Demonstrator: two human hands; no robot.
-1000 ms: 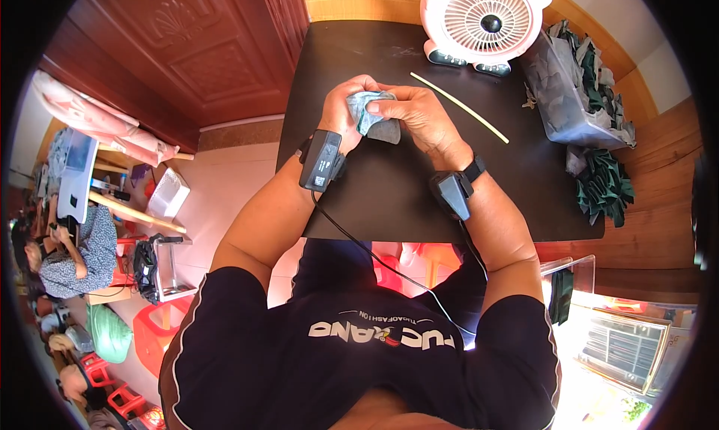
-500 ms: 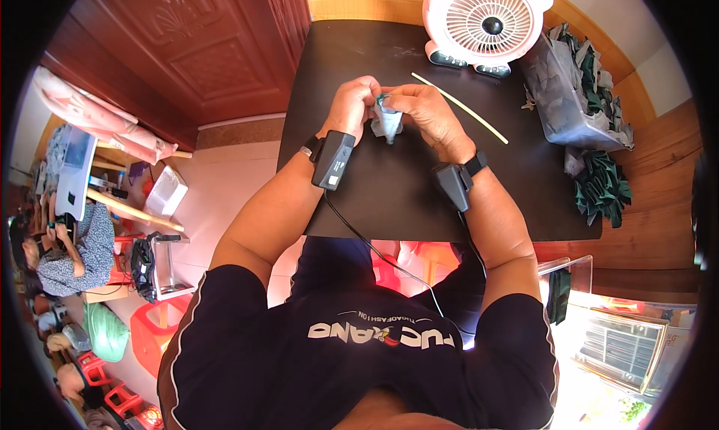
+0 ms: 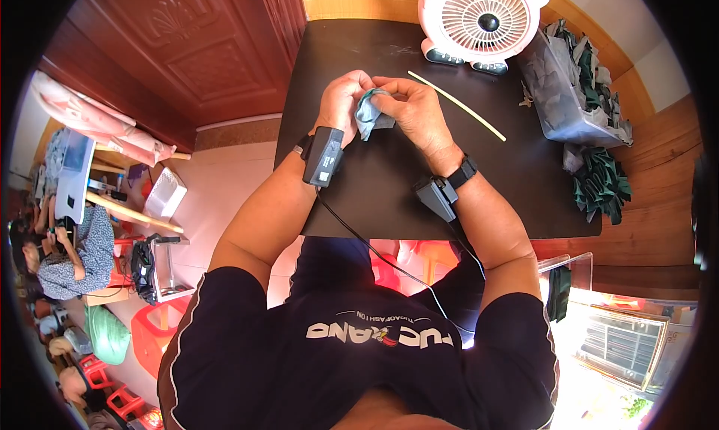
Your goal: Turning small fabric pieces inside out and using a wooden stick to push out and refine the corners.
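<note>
A small piece of pale blue-grey cloth [image 3: 367, 115] with a dark green edge is bunched between my two hands above the black table. My left hand [image 3: 341, 104] pinches it from the left, fingers closed. From the right, my right hand [image 3: 416, 114] grips it too, thumb and fingers pressed on its upper part. The cloth's loose lower end hangs below the fingers. A thin pale green stick [image 3: 457, 106] lies on the table to the right of my right hand, apart from it.
A pink-and-white fan [image 3: 483, 22] stands at the table's back. A clear bin [image 3: 573, 119] of grey and green cloth pieces is at the right, with a green cloth bundle [image 3: 601, 186] below it. Another person [image 3: 79, 254] sits at a far-left table. A cable [image 3: 367, 243] trails from my left wrist.
The cloth has turned from a narrow, downward-pointing cone into a wider, looser fold, shifting slightly left. My right hand has turned and moved left with it.
</note>
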